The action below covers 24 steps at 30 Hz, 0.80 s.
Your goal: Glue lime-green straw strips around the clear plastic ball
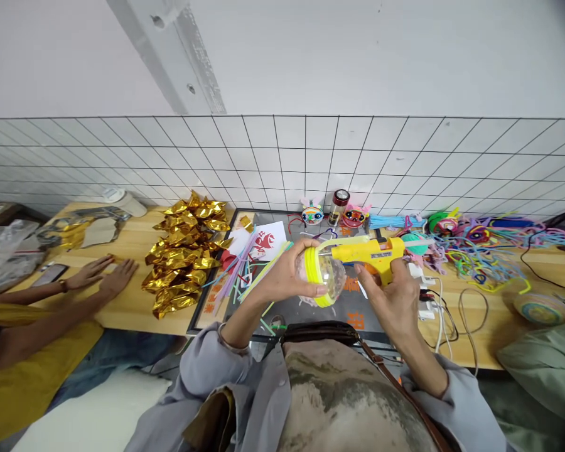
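The clear plastic ball (336,280), banded with yellow strips (312,267), was held up over the dark board (334,315). From where I stood, the left hand (285,273) was curled round its side, fingers beyond and thumb on the near face, likely to steady the bands by the nozzle of the yellow glue gun (370,252). The right hand (398,304) was wrapped round the gun's handle, probably to keep the barrel level; I couldn't tell whether the tip touched. Tangled pipe cleaners (480,262) lay to the right, crumpled gold foil (181,254) to the left.
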Each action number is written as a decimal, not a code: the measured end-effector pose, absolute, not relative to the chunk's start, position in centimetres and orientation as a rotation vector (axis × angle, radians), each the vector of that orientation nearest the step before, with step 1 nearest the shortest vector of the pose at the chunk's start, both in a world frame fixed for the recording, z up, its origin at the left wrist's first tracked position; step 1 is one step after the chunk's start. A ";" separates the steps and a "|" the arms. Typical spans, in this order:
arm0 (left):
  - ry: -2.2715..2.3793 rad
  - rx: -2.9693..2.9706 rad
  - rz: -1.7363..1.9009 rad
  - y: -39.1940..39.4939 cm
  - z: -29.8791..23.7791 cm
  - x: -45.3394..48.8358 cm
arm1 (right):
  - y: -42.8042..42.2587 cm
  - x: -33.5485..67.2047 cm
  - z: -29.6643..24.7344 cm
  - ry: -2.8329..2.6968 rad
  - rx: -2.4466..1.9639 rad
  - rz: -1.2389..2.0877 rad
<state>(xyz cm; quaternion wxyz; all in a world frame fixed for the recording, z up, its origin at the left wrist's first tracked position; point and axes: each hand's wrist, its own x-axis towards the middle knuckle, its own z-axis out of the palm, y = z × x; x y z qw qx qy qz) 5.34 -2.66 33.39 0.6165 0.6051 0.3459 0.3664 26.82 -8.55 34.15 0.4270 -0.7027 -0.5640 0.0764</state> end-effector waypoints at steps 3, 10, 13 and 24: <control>0.792 1.370 0.827 -2.9 33.3 5.4 | -8.9 26.8 34.0 -1.414 -1.766 0.171; 0.692 1.423 0.700 -2.0 33.2 4.3 | -10.4 25.0 33.7 -1.285 -1.819 0.131; 0.672 1.442 0.655 -1.7 33.3 3.6 | -10.7 24.3 33.6 -1.252 -1.819 0.121; 0.640 1.460 0.737 -1.2 32.5 4.4 | -10.2 25.2 34.3 -1.314 -1.818 0.086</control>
